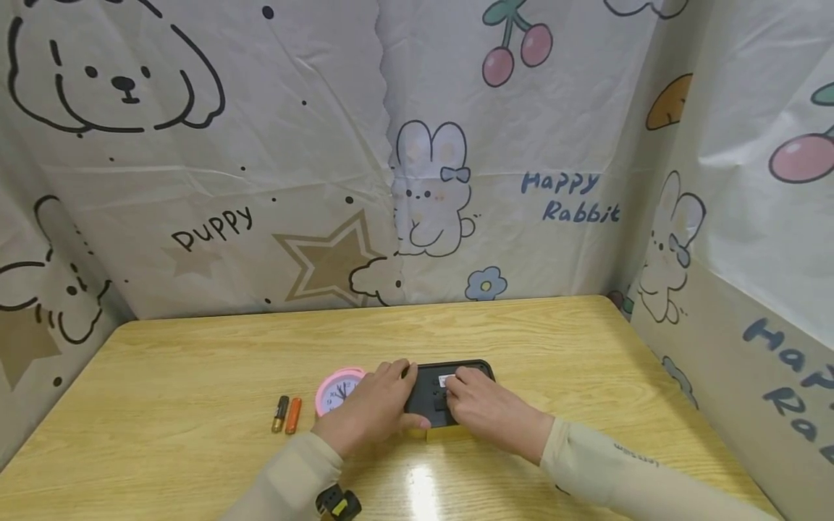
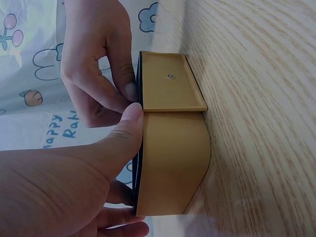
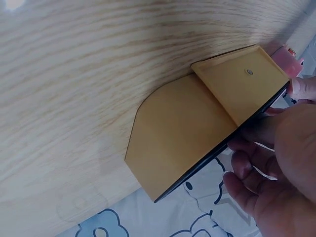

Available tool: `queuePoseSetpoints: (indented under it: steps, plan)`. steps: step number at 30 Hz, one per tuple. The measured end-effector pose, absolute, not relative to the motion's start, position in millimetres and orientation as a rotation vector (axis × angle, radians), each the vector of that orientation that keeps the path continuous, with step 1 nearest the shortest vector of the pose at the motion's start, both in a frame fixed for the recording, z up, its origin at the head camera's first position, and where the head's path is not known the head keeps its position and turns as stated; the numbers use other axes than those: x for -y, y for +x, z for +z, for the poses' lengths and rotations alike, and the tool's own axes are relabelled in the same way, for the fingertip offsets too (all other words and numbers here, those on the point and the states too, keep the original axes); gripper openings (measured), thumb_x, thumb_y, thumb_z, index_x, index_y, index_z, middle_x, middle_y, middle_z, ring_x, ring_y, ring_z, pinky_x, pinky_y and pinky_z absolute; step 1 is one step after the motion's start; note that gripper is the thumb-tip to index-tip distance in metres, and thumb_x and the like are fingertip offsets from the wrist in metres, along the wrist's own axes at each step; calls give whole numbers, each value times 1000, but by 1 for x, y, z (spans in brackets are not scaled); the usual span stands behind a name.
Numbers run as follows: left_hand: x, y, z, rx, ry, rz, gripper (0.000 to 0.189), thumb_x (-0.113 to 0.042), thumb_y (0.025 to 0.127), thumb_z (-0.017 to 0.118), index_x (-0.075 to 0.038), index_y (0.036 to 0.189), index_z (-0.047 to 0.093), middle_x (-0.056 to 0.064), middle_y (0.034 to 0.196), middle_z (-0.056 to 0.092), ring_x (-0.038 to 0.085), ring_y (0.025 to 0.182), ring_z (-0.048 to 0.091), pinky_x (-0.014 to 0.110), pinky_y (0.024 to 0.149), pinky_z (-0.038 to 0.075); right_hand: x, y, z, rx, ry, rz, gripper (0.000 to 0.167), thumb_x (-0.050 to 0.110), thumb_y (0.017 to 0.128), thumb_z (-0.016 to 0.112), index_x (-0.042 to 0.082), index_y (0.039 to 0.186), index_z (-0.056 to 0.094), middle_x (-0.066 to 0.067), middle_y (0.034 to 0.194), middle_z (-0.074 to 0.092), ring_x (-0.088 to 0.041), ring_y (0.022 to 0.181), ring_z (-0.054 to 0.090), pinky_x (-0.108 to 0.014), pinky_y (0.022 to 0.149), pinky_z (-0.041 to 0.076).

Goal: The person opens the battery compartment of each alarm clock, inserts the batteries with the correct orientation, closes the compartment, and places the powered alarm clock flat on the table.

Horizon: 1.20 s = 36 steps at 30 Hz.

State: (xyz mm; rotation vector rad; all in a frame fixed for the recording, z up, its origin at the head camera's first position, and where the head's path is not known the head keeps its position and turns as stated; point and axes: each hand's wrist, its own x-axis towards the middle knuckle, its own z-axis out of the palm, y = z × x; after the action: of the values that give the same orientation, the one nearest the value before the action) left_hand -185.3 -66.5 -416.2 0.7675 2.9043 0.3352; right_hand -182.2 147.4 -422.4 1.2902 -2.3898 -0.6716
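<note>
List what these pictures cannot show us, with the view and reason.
Head: right side of the pink clock, hidden by the left hand.
Head: whether the right hand pinches anything, hidden beneath it.
Head: print on the white label, too small.
Left wrist: face of the black panel, turned away.

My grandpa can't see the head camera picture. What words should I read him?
A person's left hand grips a black-and-yellow object on a wooden table, and the right hand touches its black face. A pink clock and two batteries lie to the left; cartoon-printed cloth hangs behind.
</note>
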Motion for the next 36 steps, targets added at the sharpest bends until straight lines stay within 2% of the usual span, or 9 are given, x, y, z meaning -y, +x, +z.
queuePoseSetpoints:
  steps: [16, 36]
  plan:
    - [68, -184, -417, -2892, 764, 358, 91, -57, 87, 69, 1, 152, 42, 21, 155, 43, 36, 138, 47, 50, 111, 44, -146, -185, -407, 2546, 1302, -541, 20, 17, 84, 80, 14, 103, 77, 1, 103, 71, -15, 92, 58, -30, 88, 51]
    - [67, -184, -416, -2910, 752, 352, 92, -57, 86, 70, 2, 150, 44, 21, 154, 45, 36, 135, 49, 50, 109, 45, -150, -185, -400, 2379, 1255, -594, 25, 16, 82, 84, 12, 105, 75, 0, 101, 69, -15, 96, 60, -28, 93, 53]
